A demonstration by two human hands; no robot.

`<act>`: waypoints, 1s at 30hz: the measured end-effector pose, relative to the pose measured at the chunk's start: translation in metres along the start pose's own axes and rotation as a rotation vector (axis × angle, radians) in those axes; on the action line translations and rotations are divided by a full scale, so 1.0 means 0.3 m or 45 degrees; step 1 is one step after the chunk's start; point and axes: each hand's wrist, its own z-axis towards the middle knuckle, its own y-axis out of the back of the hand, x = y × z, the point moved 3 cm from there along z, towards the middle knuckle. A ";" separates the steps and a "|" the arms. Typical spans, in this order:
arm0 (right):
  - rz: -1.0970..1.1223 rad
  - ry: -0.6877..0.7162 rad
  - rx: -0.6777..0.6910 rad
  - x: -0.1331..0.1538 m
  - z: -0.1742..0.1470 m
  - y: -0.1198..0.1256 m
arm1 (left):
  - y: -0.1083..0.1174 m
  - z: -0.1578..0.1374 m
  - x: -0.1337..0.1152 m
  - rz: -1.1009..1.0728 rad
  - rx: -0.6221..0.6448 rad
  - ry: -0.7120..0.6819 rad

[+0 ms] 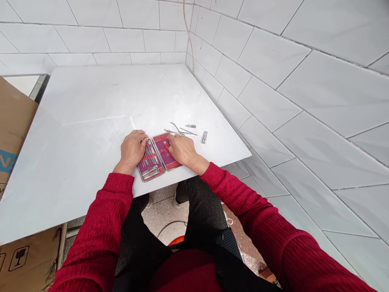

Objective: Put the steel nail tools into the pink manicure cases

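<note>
We can read what looks like an N (11, 163) on the blue band (6, 156) of the upper cardboard box (15, 109); the lower carton (39, 253) shows us a framed wine-glass sign (19, 258).

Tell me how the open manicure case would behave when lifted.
The manicure case looks stiff, given its frame-like rims. It would probably fold midway, since its halves lie open. Tools under the red band may stay put.

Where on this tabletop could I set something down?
Bare white tabletop lies left of the left hand and, farther back, between the loose metal tools and tiled wall. It's crowded around the open case, where the right hand also is.
</note>
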 end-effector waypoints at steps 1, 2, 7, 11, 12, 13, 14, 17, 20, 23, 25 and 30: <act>0.000 0.000 -0.006 0.000 -0.001 -0.003 | 0.000 0.000 -0.001 0.002 0.001 -0.001; 0.001 0.000 -0.011 0.000 -0.002 -0.007 | 0.000 0.000 -0.001 0.003 0.001 -0.005; 0.036 -0.017 -0.026 -0.008 -0.009 -0.008 | -0.003 0.002 0.004 0.008 0.004 -0.007; 0.171 -0.015 -0.069 -0.037 -0.011 0.009 | -0.006 0.003 0.009 -0.006 -0.001 -0.001; 0.232 -0.013 -0.097 -0.052 -0.010 0.013 | -0.005 0.004 0.008 -0.010 -0.003 -0.002; 0.298 -0.014 -0.131 -0.071 -0.007 0.016 | -0.005 0.004 0.007 -0.013 -0.003 -0.002; 0.363 -0.021 -0.167 -0.094 -0.005 0.017 | -0.004 0.004 0.006 -0.013 -0.002 -0.001; 0.521 -0.085 -0.256 -0.174 -0.007 0.005 | 0.000 0.003 0.001 -0.005 0.009 0.011; 0.633 -0.160 -0.283 -0.243 -0.027 -0.026 | 0.001 0.003 -0.001 0.002 0.015 0.017; 0.714 -0.182 -0.283 -0.279 -0.056 -0.056 | -0.001 0.003 0.003 0.002 0.009 0.015; 0.746 -0.183 -0.300 -0.292 -0.068 -0.064 | -0.002 0.004 0.007 -0.003 0.007 0.012; 0.708 -0.204 -0.340 -0.320 -0.064 -0.043 | 0.000 0.006 0.011 -0.005 -0.001 0.006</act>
